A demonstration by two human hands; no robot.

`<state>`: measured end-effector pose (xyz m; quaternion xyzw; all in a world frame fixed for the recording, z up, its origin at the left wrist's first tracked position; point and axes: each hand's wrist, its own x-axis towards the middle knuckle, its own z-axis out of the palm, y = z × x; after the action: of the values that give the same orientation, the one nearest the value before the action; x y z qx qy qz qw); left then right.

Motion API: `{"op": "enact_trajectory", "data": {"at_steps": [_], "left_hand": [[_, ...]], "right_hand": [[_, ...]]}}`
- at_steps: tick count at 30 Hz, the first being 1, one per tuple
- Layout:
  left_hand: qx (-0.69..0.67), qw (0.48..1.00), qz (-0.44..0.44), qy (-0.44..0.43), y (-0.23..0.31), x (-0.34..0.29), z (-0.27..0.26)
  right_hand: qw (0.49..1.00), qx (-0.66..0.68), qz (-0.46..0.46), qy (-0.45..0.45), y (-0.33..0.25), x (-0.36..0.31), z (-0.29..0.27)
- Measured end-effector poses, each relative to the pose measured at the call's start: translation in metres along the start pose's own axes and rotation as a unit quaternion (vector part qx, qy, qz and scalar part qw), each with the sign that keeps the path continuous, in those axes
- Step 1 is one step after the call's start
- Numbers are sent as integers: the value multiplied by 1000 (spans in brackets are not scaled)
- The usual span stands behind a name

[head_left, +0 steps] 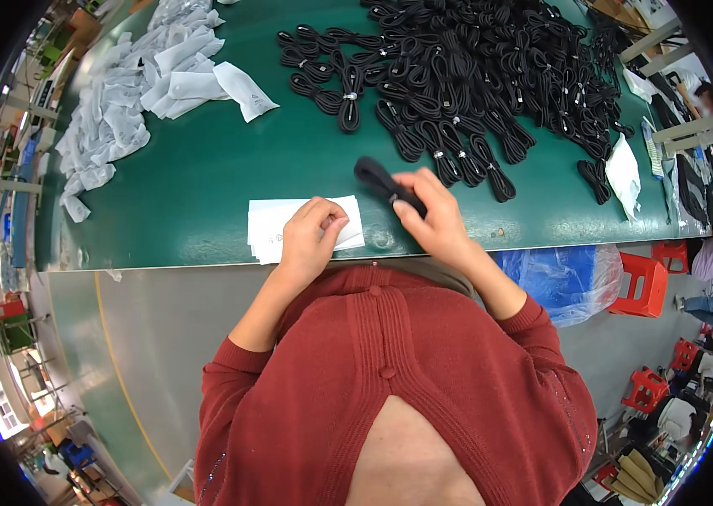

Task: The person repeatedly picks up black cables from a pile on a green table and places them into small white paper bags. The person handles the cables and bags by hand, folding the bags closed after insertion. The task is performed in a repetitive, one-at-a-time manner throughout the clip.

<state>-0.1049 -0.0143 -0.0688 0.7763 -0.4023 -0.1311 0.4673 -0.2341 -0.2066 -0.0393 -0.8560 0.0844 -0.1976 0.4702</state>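
Observation:
A coiled black cable (379, 179) is gripped in my right hand (436, 218), above the table just right of a small stack of flat white bags (265, 221). Its far end is slightly blurred. My left hand (310, 239) rests over the stack near the table's front edge, thumb and fingers curled together. Whether those fingers pinch a bag is hidden. Beyond my right hand lies a large heap of similar black cable coils (458, 76), each tied in a bundle. At the far left is a pile of filled white bags (112, 114).
The green table (205, 169) spans the width in front of me. At its right lie a single cable coil (595, 181) and a white bag (623, 179). Below the right edge stand a blue plastic-lined container (554, 278) and a red stool (641, 285).

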Motion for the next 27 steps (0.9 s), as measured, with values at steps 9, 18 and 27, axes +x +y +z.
{"op": "enact_trajectory", "data": {"at_steps": [9, 18, 27], "left_hand": [[-99, 995, -1, 9, 1, 0, -5], [41, 981, 187, -31, 27, 4, -13], [19, 994, 95, 44, 27, 17, -34]], "right_hand": [[983, -125, -91, -98, 4, -29, -3], [855, 337, 329, -216, 5, -9, -11], [985, 45, -134, -98, -11, 4, 7]]}}
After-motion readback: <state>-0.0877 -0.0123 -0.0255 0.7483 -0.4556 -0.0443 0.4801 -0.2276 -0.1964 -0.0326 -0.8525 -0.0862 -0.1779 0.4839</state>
